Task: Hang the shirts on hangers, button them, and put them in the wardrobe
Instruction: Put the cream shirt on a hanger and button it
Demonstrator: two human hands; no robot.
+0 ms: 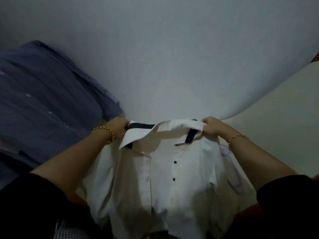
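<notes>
A pale grey-blue wall (172, 57) fills the upper frame. At the left edge is a blue shirt (43, 100), blurred, with small white buttons down it. The white shirt (155, 187) hangs in the lower centre, its front facing the camera and unbuttoned at the top. Both hands grip its collar: the left hand (119, 128) closes on the left end and the right hand (211, 128) on the right end, stretching it between them. A lilac hanger (225, 151) shows at the shirt's right side, below the right wrist. Each wrist carries a gold bracelet (107, 135). Two dark buttons (175, 162) sit on the placket.
</notes>
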